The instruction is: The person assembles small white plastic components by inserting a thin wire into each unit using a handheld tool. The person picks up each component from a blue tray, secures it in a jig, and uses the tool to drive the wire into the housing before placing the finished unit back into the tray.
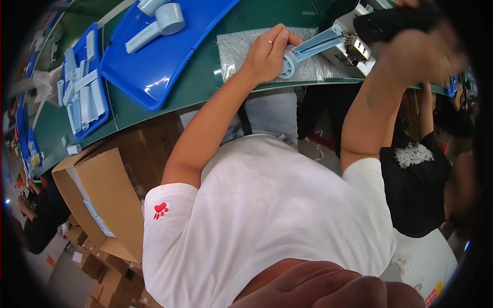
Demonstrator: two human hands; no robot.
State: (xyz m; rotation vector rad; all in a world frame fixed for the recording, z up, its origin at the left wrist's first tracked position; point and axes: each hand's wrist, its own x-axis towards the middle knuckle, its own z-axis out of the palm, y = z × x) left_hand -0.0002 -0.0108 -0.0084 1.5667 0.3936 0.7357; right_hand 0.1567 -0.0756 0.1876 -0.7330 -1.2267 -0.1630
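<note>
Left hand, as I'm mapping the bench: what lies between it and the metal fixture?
In the head view, a light-blue plastic part lies there, over a clear plastic sheet.

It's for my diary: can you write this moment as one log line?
left grip: holds light-blue plastic part by round end | far end: at metal fixture | right grip: blurred, at black handle

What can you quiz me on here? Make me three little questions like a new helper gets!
1. True or false: the left hand is touching the pale blue piece.
2. What color is the big tray: (A) red, (B) yellow or (C) blue?
3. Fill in the blank: the open cardboard box is on the person's ____ side.

Key: 1. True. 2. C. 3. Left.
</note>
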